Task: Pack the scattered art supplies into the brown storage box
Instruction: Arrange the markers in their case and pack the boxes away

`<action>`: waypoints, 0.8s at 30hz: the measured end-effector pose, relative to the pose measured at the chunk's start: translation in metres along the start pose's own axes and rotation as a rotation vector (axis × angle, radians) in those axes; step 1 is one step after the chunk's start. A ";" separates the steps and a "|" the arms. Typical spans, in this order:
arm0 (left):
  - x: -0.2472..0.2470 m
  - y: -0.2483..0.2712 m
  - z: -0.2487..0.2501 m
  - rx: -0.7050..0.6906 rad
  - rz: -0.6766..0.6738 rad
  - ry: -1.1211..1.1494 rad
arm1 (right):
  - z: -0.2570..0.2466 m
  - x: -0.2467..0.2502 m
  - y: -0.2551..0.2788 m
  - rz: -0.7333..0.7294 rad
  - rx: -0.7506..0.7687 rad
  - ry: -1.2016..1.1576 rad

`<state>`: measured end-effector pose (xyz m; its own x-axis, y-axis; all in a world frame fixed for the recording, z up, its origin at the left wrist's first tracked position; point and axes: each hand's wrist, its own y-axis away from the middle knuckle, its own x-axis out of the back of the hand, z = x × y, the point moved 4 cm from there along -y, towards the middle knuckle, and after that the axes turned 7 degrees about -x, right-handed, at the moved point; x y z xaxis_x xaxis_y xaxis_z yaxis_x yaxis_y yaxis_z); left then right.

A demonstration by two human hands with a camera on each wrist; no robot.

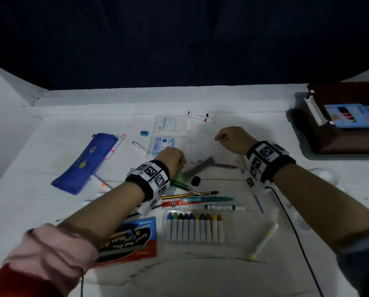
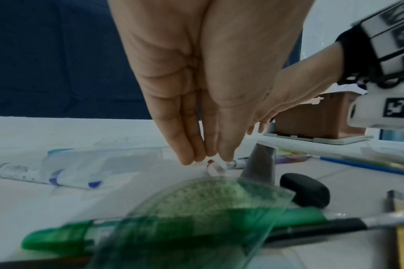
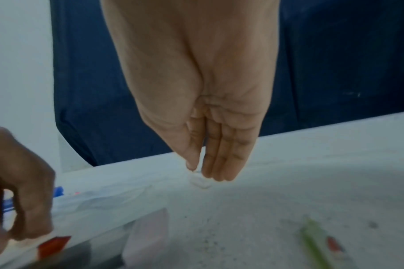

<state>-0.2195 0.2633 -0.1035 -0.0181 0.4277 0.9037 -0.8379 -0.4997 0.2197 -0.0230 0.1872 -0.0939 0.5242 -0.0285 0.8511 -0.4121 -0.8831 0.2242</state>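
Where dark curtain [image 1: 179, 39] hangs, white table [image 1: 286, 189] cluttered.

My brown storage box [image 1: 348, 133] sits open at the far right of the worktop [image 1: 265, 151], a blue crayon pack [image 1: 350, 115] already lying inside. Near me lies a clear tray of crayons [image 1: 195, 227] in a row. Beyond it lie a green-capped marker [image 1: 225, 207], a teal pen [image 1: 208, 199] and a striped pencil [image 1: 189, 194]. A blue pencil case [image 1: 84, 163] lies at the left.
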 end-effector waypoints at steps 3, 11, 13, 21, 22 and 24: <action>-0.004 -0.007 -0.007 0.042 0.064 -0.009 | -0.004 -0.007 -0.033 -0.088 -0.052 0.055; -0.016 -0.014 -0.025 0.120 0.132 -0.026 | -0.015 -0.040 -0.065 -0.096 -0.052 0.139; -0.015 -0.015 -0.025 0.093 0.130 0.013 | -0.010 -0.036 -0.064 -0.030 -0.129 0.108; -0.021 -0.008 -0.007 0.072 0.051 0.110 | -0.003 0.001 -0.006 0.001 -0.134 -0.042; -0.021 -0.009 -0.004 0.084 0.039 0.138 | -0.002 0.006 0.008 0.011 -0.129 -0.051; -0.022 -0.010 0.001 0.085 0.000 0.143 | 0.002 0.011 0.036 0.005 -0.147 -0.111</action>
<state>-0.2104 0.2579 -0.1251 -0.1009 0.5274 0.8436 -0.7890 -0.5590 0.2550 -0.0302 0.1543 -0.0774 0.5973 -0.0912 0.7968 -0.5153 -0.8049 0.2942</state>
